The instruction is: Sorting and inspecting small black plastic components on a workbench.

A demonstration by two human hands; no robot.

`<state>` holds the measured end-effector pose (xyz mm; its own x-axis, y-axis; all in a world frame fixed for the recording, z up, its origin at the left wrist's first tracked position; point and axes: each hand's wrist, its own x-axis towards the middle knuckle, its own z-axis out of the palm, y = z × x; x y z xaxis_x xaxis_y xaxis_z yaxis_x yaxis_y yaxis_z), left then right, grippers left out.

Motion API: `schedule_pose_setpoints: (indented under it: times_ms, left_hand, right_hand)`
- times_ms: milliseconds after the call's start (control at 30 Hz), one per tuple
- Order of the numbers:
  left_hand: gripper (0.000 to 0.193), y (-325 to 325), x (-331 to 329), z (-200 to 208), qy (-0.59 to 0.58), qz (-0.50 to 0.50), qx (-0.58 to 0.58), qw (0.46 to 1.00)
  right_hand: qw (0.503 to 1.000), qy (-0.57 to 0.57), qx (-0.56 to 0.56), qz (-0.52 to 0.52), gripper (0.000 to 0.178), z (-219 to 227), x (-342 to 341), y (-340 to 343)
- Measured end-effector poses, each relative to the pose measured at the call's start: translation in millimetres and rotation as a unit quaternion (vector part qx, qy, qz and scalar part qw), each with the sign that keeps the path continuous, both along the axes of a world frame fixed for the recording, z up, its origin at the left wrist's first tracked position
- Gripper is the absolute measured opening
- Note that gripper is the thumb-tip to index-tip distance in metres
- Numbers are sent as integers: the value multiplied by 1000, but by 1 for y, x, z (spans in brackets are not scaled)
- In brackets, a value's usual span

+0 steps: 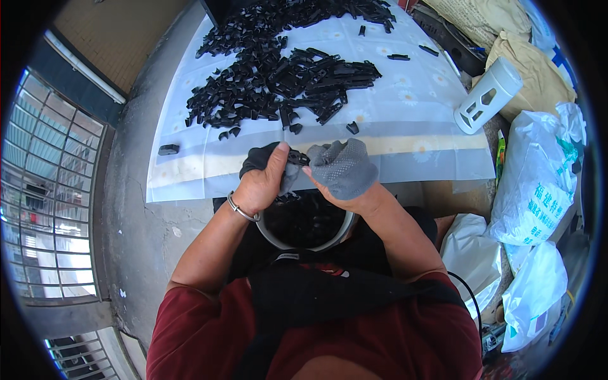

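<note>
Counter, one, cloth-covered, white with a daisy print. Heap of black plastic pieces, one, spread over the middle and far side; contents too tangled to count. Loose pieces, at least five, apart from the heap — one at left, one near centre, three toward the far right. White container with cut-outs, one, at the right edge. White bags, three, beyond the counter's right side. Pale-rimmed basin, one, at the lap, holding more black pieces. Hands, two, both partly gloved, thumbs bare. Left hand: closed, thumb pressed onto one small black part. Right hand: fingers curled, pinching the same part's right end — located between both hands, above the counter's near edge.
</note>
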<state>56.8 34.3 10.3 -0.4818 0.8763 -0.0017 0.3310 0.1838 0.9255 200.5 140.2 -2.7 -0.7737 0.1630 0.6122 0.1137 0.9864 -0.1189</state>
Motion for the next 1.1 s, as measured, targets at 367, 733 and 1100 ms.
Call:
schedule_pose_setpoints:
  times_ms: [367,733,1100]
  left_hand:
    - [39,0,3,2,-17,8,33,999]
    - [33,-4,9,-12,195,14,81,977]
    - [18,46,-76,-17,488,-2,67,870]
  right_hand:
    - [997,58,-34,23,17,12,7,1]
    - [994,22,-100,43,14,-17,-17,-15]
    - [997,24,-61,-27,20,1,-74,28]
